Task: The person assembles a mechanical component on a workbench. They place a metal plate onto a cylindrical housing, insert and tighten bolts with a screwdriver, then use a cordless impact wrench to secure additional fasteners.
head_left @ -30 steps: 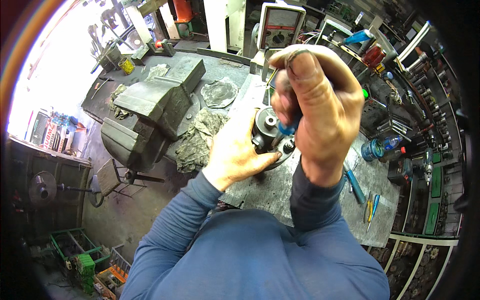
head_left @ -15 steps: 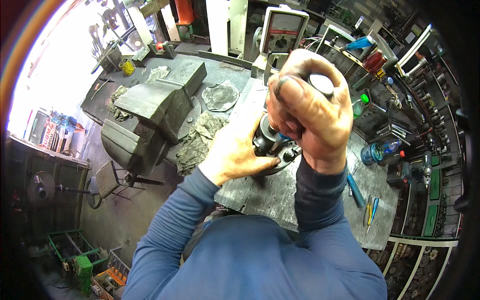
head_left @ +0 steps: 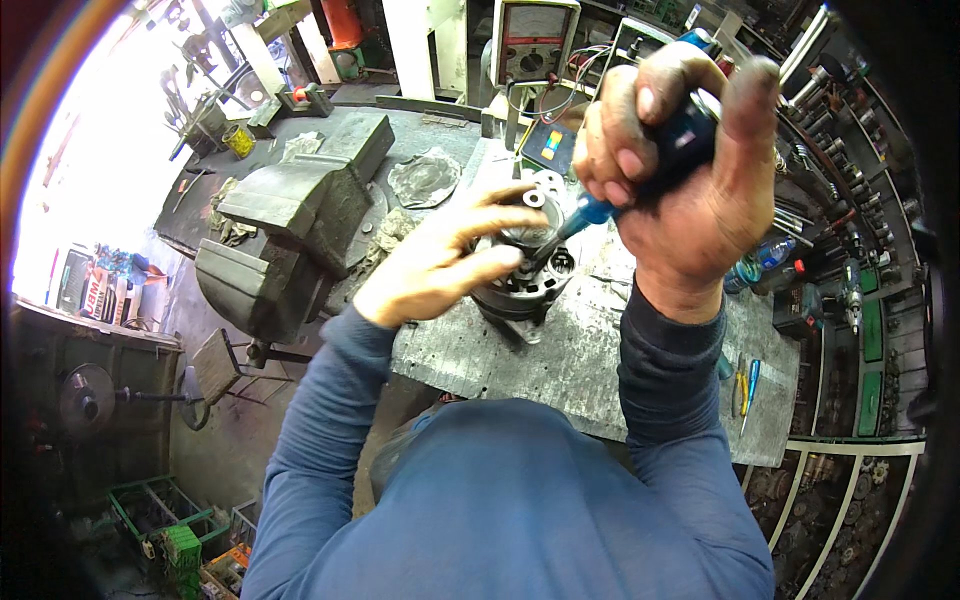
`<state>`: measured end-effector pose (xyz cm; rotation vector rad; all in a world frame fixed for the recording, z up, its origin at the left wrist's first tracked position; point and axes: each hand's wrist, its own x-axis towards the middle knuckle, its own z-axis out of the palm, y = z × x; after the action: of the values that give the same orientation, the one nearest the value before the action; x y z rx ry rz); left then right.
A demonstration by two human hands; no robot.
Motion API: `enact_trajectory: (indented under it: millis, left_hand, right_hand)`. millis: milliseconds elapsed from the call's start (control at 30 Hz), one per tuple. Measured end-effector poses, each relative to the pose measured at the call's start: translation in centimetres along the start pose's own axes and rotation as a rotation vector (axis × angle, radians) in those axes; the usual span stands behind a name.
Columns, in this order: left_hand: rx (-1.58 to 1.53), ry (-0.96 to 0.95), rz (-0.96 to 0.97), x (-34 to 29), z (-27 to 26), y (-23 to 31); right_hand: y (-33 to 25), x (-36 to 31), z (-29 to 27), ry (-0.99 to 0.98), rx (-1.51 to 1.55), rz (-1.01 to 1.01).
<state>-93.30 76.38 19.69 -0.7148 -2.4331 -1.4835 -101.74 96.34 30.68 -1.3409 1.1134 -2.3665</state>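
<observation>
A round slotted metal unit, by its look an alternator (head_left: 517,305), stands on the bench near the middle. In my right hand (head_left: 690,190) is a screwdriver (head_left: 592,213) with a blue and dark handle, gripped from above. Its shaft slants down to the left onto the top of the alternator; the exact spot where the tip rests is hard to make out. My left hand (head_left: 440,255) reaches over the alternator's left side, fingers stretched out and apart near the screwdriver's tip. Whether those fingers touch the housing cannot be told.
A large bench vise (head_left: 290,225) fills the left, with a crumpled rag (head_left: 392,232) beside it. An analog meter (head_left: 534,45) stands at the back. Small screwdrivers (head_left: 750,392) lie on the right of the bench (head_left: 450,350). Sockets (head_left: 885,150) line the right wall.
My right hand has moved right, tilting the screwdriver and uncovering the alternator. My left hand has shifted left and its fingers have lifted off the alternator's side.
</observation>
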Motion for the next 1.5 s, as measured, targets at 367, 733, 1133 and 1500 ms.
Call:
enact_trajectory:
  millis: [367, 733, 1133, 1500]
  left_hand:
    - [-0.253, -0.046, -0.081, 0.4, -1.0, -1.2]
    - [-0.248, 0.03, -0.05, 0.3, 0.4, -1.6]
    - [0.036, 0.372, 0.132, 0.1, 0.6, 1.2]
    - [-0.898, 0.449, -0.111, 3.0, 4.9, 4.4]
  right_hand:
    - [1.6, 1.1, 2.4, 0.089, 0.013, 0.109]
    - [1.7, 0.6, 2.7, 0.035, -0.221, 0.073]
    - [0.4, 0.0, 1.3, -0.22, -1.115, -0.581]
    - [-2.4, -0.1, 3.8, -0.185, -1.252, -0.085]
